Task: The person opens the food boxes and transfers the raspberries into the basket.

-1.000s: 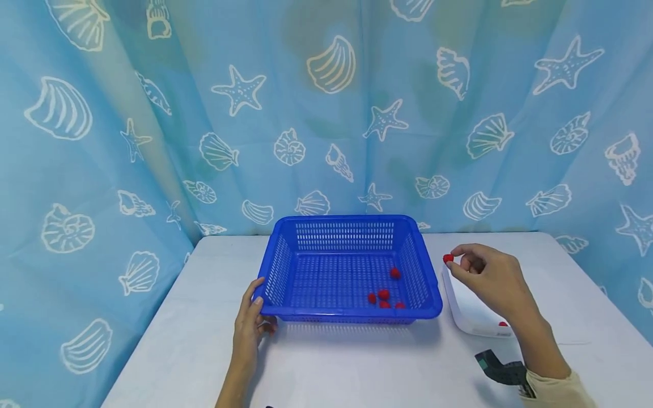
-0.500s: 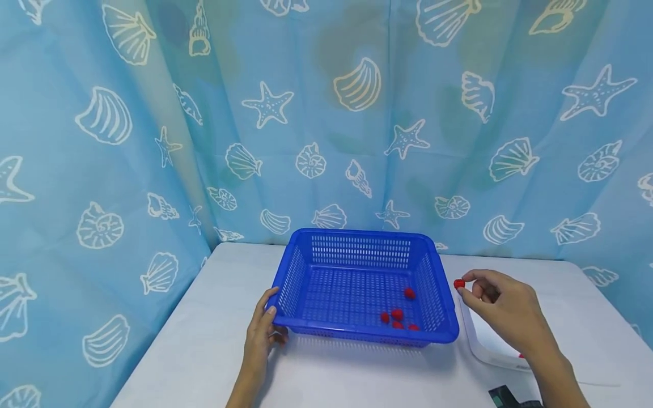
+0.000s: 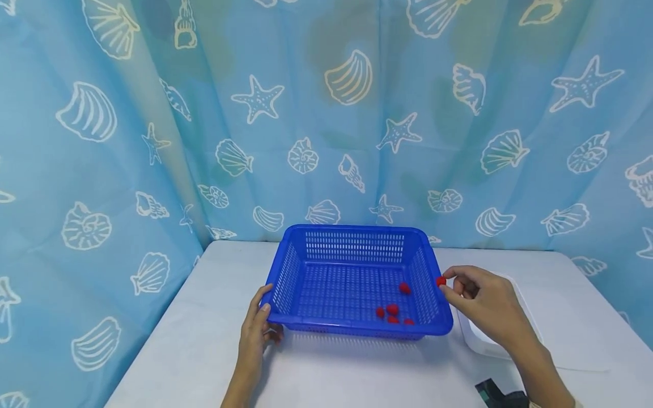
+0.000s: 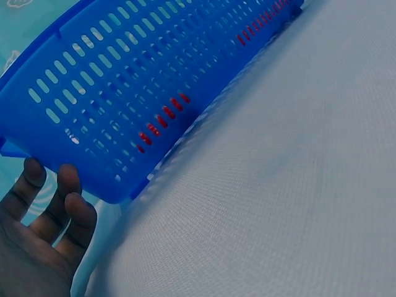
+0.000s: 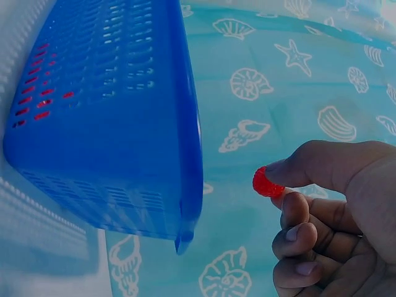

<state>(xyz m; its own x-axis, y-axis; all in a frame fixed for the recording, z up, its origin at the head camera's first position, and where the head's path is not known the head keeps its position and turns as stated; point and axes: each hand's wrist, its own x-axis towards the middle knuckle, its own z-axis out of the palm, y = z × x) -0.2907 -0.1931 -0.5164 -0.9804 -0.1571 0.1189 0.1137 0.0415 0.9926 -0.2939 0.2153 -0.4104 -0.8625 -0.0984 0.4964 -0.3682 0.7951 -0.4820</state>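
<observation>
A blue plastic basket (image 3: 357, 327) with slotted walls stands on the white table. My left hand (image 3: 251, 337) holds its front left corner, thumb and index finger at the rim; in the left wrist view other fingers (image 4: 79, 213) lie curled below the rim. Several red raspberries (image 3: 392, 310) lie on the basket floor towards the right. Thumb and index finger of my right hand (image 3: 492, 306) pinch another raspberry (image 5: 267, 183), level with the basket's right rim and just outside it. The remaining fingers of that hand are folded into the palm.
A shallow white tray (image 3: 528, 309) sits right of the basket, largely covered by my right hand and forearm. A dark device (image 3: 502, 396) is on the right wrist. Behind the table hangs a blue curtain (image 3: 306, 113) with white shell and starfish prints.
My right hand has carried the raspberry left from above the tray's edge to the basket's right rim. The left hand keeps its hold on the corner. The head view has shifted somewhat.
</observation>
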